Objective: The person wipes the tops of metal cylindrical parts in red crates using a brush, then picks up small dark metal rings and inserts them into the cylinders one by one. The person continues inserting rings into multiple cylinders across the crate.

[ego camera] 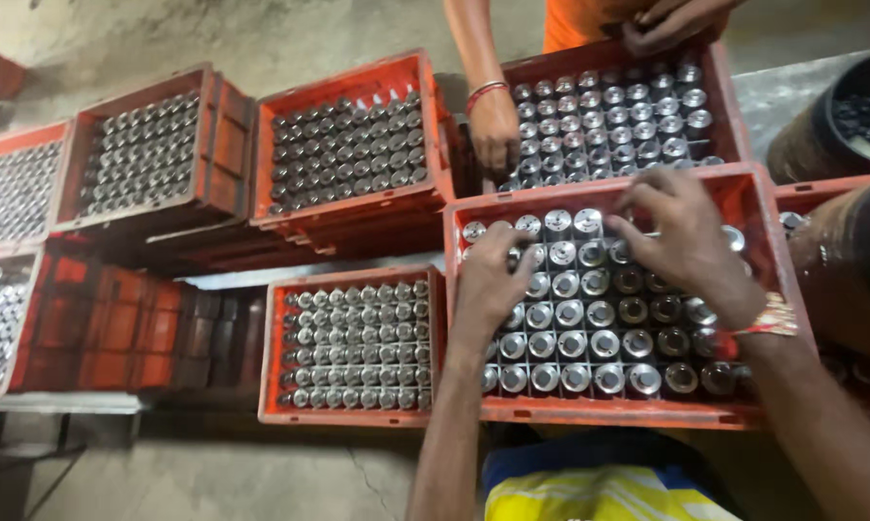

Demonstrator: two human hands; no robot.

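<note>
Concrete floor crowded with red crates (358, 183). Left hand (488, 280), right hand (681, 236) in near crate (608, 415), fingers loosely curled on metal cylinders (575, 342), arranging rows; grasp unclear. Co-worker's hand (496, 130) beyond.

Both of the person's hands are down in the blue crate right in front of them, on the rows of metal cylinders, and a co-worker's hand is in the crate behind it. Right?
Not quite: the crate is red-orange, not blue, as the head view shows. The rest holds: the left hand and right hand rest on the metal cylinders in it, and a co-worker's hand reaches into the crate behind.
</note>
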